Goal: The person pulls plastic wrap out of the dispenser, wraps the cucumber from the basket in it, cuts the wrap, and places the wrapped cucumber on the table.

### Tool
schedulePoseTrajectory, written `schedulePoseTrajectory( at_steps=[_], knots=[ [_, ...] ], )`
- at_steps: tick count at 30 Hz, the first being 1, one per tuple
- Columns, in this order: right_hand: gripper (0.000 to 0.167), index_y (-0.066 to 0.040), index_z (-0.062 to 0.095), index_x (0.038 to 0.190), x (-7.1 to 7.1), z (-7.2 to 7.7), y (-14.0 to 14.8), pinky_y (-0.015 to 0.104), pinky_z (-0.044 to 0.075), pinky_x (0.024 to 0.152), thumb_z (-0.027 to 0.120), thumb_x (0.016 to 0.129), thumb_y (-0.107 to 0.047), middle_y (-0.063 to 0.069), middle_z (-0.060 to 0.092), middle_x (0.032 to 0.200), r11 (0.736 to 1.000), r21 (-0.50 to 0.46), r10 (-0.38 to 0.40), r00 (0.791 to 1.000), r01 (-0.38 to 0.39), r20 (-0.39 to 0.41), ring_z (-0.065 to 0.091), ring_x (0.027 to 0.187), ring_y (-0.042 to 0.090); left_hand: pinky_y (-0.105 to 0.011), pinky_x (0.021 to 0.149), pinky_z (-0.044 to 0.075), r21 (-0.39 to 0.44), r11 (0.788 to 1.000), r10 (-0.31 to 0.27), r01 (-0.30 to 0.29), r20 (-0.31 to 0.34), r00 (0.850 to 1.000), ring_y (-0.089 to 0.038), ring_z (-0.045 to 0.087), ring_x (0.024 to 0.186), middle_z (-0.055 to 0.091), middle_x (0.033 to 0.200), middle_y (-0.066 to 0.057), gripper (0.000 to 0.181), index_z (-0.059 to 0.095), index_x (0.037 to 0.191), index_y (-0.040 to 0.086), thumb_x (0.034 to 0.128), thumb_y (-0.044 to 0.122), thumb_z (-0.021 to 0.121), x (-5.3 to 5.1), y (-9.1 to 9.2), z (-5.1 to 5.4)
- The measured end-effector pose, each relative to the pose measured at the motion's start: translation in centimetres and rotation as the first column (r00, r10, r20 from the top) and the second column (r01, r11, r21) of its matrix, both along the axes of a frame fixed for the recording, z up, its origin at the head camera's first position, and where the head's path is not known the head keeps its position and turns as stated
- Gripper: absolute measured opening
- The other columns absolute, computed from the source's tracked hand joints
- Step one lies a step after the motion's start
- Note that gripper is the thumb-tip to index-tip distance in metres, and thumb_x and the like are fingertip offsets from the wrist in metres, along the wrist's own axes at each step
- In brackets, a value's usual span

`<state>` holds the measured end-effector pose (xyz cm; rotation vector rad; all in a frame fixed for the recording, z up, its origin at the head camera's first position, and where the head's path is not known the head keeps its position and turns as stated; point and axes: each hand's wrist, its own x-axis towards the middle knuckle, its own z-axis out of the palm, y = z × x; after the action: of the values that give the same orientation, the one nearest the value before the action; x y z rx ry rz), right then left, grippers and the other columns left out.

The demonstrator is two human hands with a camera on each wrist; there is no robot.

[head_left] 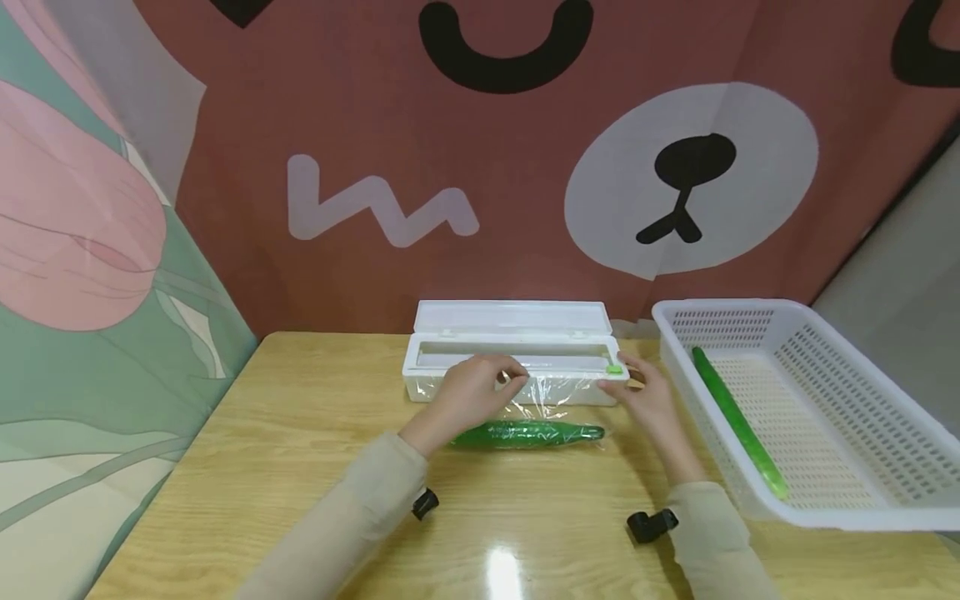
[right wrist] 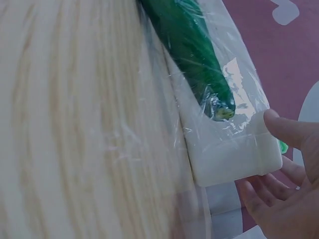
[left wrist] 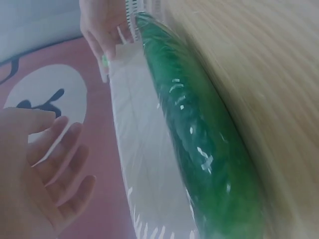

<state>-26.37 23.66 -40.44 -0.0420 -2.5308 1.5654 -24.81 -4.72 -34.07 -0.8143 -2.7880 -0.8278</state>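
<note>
A cucumber (head_left: 525,434) lies on the table wrapped in clear plastic film (right wrist: 244,94), which runs up to the front of a white cling film dispenser (head_left: 435,389). The dispenser's lid (head_left: 513,317) stands raised at the back, and a green slide cutter (head_left: 614,369) sits at its right end. My left hand (head_left: 476,387) hovers over the dispenser's front edge; in the left wrist view its fingers (left wrist: 65,169) are loosely bent with nothing visible between them. With thumb and fingers around the right end of the dispenser, my right hand (head_left: 643,396) holds it.
To the right stands a white plastic basket (head_left: 682,408) with another cucumber (head_left: 738,421) lying along its left side. The wooden table (head_left: 300,417) meets a wall hanging (head_left: 360,275) printed with a bear's face behind the dispenser.
</note>
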Motion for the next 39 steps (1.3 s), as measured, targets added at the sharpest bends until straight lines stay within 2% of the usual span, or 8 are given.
schedulePoseTrajectory(
  at_steps=[6,12,14,21,24,31,34,39],
  knots=[
    [0.058,0.007,0.050,0.139,-0.3,-0.7,0.2,0.015,0.048,0.088,0.075,0.088,-0.005,0.025,0.048,0.142,1.000,-0.011,-0.026,0.998,0.026,-0.061,0.049,0.127,0.038,-0.025,0.073,0.050,-0.053,0.997,-0.065,0.062,-0.067,0.996,-0.009,0.063,0.092,0.071,0.105,0.009,0.020,0.074,0.112,0.020,0.0998,0.029,0.061,-1.4,2.8,0.0],
    [0.059,0.005,0.051,0.139,-0.4,-1.1,0.3,0.040,0.050,0.096,0.077,0.088,-0.010,0.024,0.048,0.142,1.000,0.020,-0.011,0.997,0.013,-0.070,0.050,0.126,0.039,-0.025,0.078,0.051,-0.082,0.991,-0.119,0.110,-0.114,0.986,-0.012,0.064,0.099,0.070,0.106,0.009,0.019,0.073,0.113,0.020,0.0999,0.028,0.061,-2.5,5.4,0.3],
    [0.060,0.003,0.051,0.140,-0.3,-1.2,0.3,0.042,0.050,0.096,0.077,0.088,-0.012,0.024,0.048,0.143,1.000,0.023,-0.012,0.998,0.013,-0.056,0.052,0.125,0.039,-0.025,0.079,0.051,-0.092,0.988,-0.134,0.124,-0.122,0.983,-0.012,0.063,0.101,0.070,0.107,0.008,0.019,0.073,0.114,0.020,0.0994,0.027,0.062,-2.7,6.2,0.3],
    [0.056,0.004,0.053,0.138,-0.3,-1.1,0.3,0.014,0.050,0.082,0.076,0.088,-0.009,0.023,0.049,0.142,0.999,-0.043,-0.021,0.998,0.018,-0.054,0.054,0.122,0.038,-0.025,0.086,0.050,-0.140,0.977,-0.178,0.160,-0.127,0.976,-0.008,0.060,0.107,0.068,0.113,0.010,0.022,0.071,0.119,0.023,0.0991,0.029,0.063,-3.7,8.8,0.4],
    [0.056,0.004,0.052,0.138,-0.2,-1.0,0.3,0.009,0.047,0.080,0.076,0.088,-0.009,0.022,0.049,0.142,0.998,-0.057,-0.019,0.998,0.016,-0.058,0.054,0.122,0.038,-0.025,0.087,0.050,-0.169,0.973,-0.177,0.155,-0.124,0.976,-0.008,0.060,0.108,0.068,0.114,0.012,0.023,0.070,0.120,0.024,0.0988,0.029,0.063,-4.1,9.9,0.1],
    [0.052,0.007,0.052,0.136,-0.3,-1.0,0.6,0.008,0.046,0.080,0.073,0.088,0.000,0.025,0.050,0.139,0.996,-0.084,-0.007,0.997,0.001,-0.081,0.054,0.119,0.040,-0.027,0.089,0.050,-0.229,0.964,-0.162,0.137,-0.095,0.982,-0.010,0.058,0.114,0.066,0.122,0.011,0.028,0.068,0.124,0.025,0.0983,0.033,0.063,-4.5,12.2,-0.6],
    [0.050,0.008,0.053,0.134,-0.3,-1.0,0.6,0.007,0.046,0.080,0.071,0.089,0.004,0.026,0.051,0.137,0.996,-0.091,-0.006,0.996,-0.002,-0.087,0.054,0.119,0.041,-0.027,0.087,0.051,-0.229,0.968,-0.132,0.106,-0.104,0.986,-0.010,0.060,0.110,0.066,0.120,0.011,0.028,0.069,0.124,0.026,0.0977,0.035,0.064,-4.7,13.1,-0.8],
    [0.050,0.010,0.050,0.135,-0.3,-1.1,0.6,0.008,0.045,0.080,0.070,0.089,0.003,0.029,0.049,0.137,0.996,-0.088,0.001,0.997,-0.007,-0.072,0.054,0.119,0.045,-0.025,0.076,0.050,-0.209,0.978,-0.049,0.022,-0.124,0.991,-0.006,0.060,0.098,0.068,0.109,0.015,0.026,0.073,0.118,0.030,0.0949,0.040,0.067,-5.1,14.1,-1.5]
  ],
)
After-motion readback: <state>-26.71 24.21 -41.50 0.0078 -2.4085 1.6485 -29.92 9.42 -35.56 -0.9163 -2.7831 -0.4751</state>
